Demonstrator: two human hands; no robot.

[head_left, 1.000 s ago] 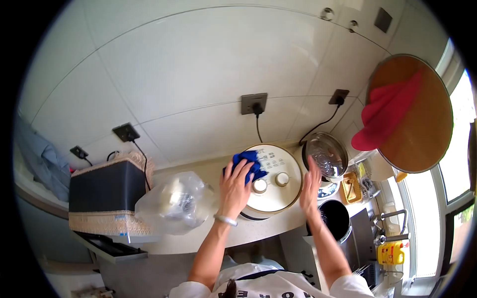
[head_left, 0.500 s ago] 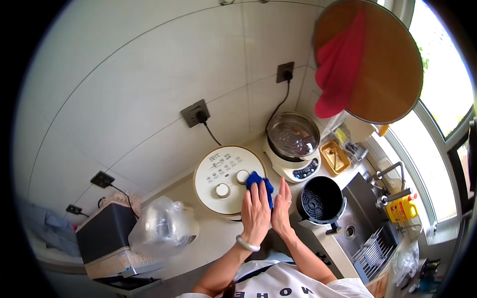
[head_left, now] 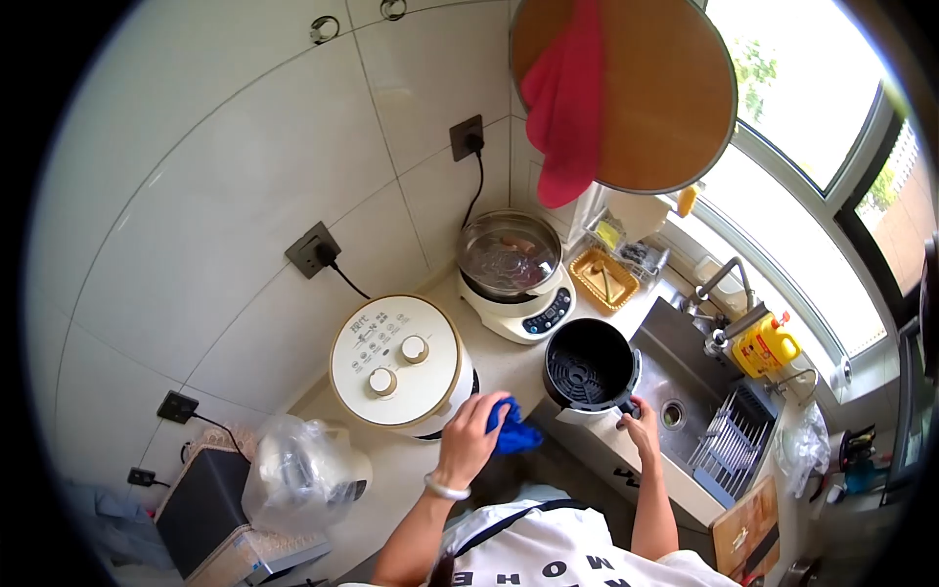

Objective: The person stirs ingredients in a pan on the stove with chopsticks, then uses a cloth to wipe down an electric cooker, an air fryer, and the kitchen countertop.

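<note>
My left hand (head_left: 464, 442) is closed on a crumpled blue cloth (head_left: 516, 432), held in the air just off the counter's front edge. Left of and behind it stands the white air fryer body (head_left: 430, 338), with two round knobs on its top. My right hand (head_left: 641, 431) has its fingers around the handle of the black air fryer basket (head_left: 590, 364). That basket is upright at the counter edge beside the sink, and its slotted bottom shows with nothing lying on it.
Behind the basket is a white electric cooker (head_left: 518, 315) with a glass lid. A yellow tray (head_left: 603, 279), the sink (head_left: 657, 354) and a yellow bottle (head_left: 766, 346) are to the right. A plastic-wrapped appliance (head_left: 298, 474) stands at the left.
My hands have parted. The left has drawn the blue cloth off the air fryer's top toward me, while the right has moved to the basket handle. The view has turned right.
</note>
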